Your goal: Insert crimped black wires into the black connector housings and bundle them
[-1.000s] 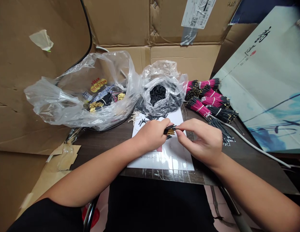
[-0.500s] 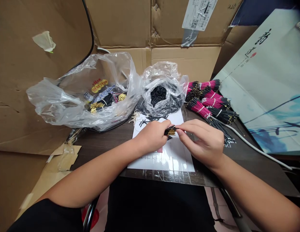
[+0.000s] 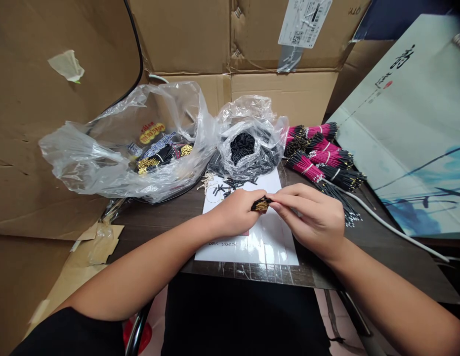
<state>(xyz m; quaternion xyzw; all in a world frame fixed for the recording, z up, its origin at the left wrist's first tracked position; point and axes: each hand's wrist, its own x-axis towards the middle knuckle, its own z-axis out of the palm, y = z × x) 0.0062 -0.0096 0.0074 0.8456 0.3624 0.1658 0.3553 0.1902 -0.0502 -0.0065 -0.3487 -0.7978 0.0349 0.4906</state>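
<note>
Currently, at the dark wooden tabletop, item by item. Left hand: clenched around a small bundle of black wires with gold pin ends. Right hand: grasping the same bundle from the opposite side, its thumb and forefinger pinching near the gold ends. The bundle sits between my hands, above a white printed sheet.

Finished-looking lots: several magenta-and-black wire bundles, white-tied, piled just right of the sheet, with black wire ends fanning toward my right hand. More gold-tipped wire bundles lie inside a large clear plastic bag.

Apparently unworked stock: a heap of short black sleeves in a smaller clear plastic bag, and loose black sleeves scattered along the sheet's far edge beside a pale tuft of thin ties. Exact counts cannot be told from this view.
</note>
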